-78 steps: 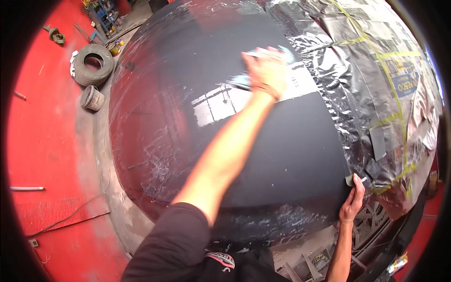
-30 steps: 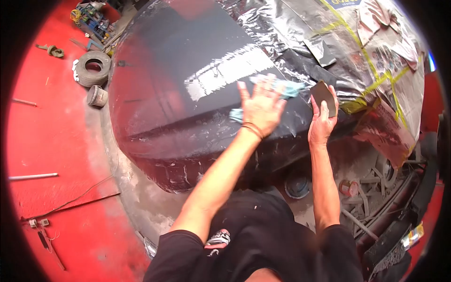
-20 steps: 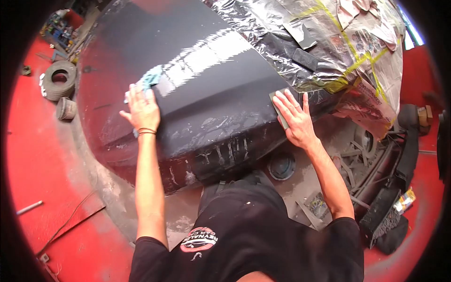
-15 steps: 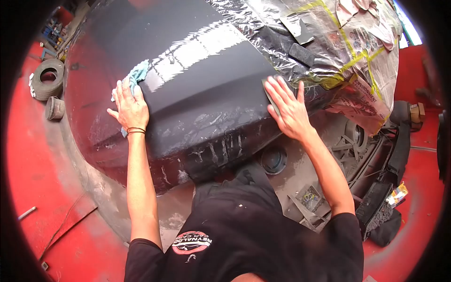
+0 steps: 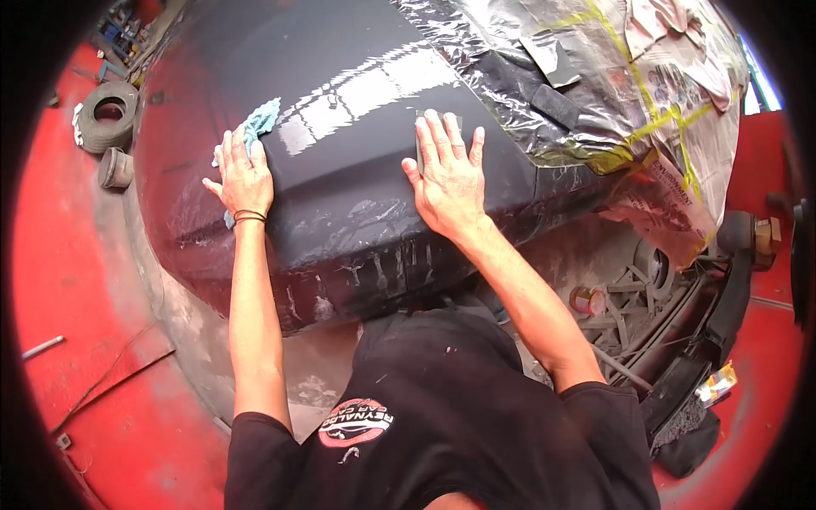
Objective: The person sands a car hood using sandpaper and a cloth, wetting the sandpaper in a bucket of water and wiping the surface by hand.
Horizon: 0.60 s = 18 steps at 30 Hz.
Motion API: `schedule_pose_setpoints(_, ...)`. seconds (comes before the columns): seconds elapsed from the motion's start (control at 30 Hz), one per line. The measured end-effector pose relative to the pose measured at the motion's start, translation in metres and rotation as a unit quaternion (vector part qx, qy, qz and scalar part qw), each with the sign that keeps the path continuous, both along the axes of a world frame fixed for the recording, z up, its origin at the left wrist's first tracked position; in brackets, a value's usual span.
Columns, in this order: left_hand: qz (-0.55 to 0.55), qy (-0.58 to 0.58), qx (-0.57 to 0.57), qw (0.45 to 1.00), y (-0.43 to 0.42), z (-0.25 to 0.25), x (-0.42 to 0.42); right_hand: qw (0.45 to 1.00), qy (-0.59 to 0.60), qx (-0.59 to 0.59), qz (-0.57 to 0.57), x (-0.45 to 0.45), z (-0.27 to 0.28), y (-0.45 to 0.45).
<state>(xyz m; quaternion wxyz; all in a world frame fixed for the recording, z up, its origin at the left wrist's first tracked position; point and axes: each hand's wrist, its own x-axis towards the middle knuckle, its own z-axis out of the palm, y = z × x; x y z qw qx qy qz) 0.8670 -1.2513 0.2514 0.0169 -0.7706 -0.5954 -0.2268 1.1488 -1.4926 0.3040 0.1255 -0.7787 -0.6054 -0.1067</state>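
Red surfaces [image 5: 76, 280] flank grey floor [image 5: 185, 310]; bright light [image 5: 759, 78] upper right.

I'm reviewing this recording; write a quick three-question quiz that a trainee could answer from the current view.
1. Which hand rests on the light-blue cloth?
2. True or false: the tyre sits on top of the dark car hood.
3. What lies under the right hand? a) a spray can b) a flat pad c) a paintbrush

Key:
1. The left hand.
2. False; the tyre is apart from the hood, off at the picture's left.
3. b
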Motion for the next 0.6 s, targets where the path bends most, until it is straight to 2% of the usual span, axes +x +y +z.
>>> schedule_pose_setpoints(0.03,-0.002,-0.002,0.000,1.000,0.001,0.002,0.001,0.998,-0.051,-0.032,-0.008,0.007,0.007,-0.004)
schedule_pose_setpoints(0.07,-0.004,-0.002,0.000,1.000,0.001,0.002,0.001,0.999,-0.046,-0.013,0.006,0.021,0.011,-0.015)
schedule_pose_setpoints(0.17,-0.019,0.000,-0.002,1.000,0.001,0.004,0.000,0.997,-0.072,-0.005,-0.042,0.044,0.021,-0.034)
schedule_pose_setpoints(0.27,-0.027,-0.003,-0.006,1.000,0.001,0.003,-0.001,0.997,-0.026,0.009,-0.069,-0.015,0.012,0.000)
schedule_pose_setpoints(0.37,-0.049,-0.009,-0.004,0.999,0.003,0.000,-0.002,0.999,0.016,0.022,0.021,-0.075,0.002,0.027)
schedule_pose_setpoints(0.47,-0.076,-0.015,-0.007,0.997,0.006,-0.002,-0.015,1.000,-0.011,0.004,0.023,-0.040,0.017,0.003)
schedule_pose_setpoints(0.5,-0.078,-0.017,-0.009,0.997,0.005,0.000,-0.015,0.999,-0.022,-0.022,-0.029,-0.020,0.031,-0.009)
schedule_pose_setpoints(0.53,-0.080,-0.016,-0.002,0.997,0.004,-0.001,-0.014,0.995,-0.059,0.027,-0.078,0.006,0.018,-0.021)
schedule_pose_setpoints(0.6,-0.079,-0.015,0.016,0.997,0.005,-0.001,-0.009,0.988,-0.097,0.038,-0.112,0.004,0.017,-0.017)
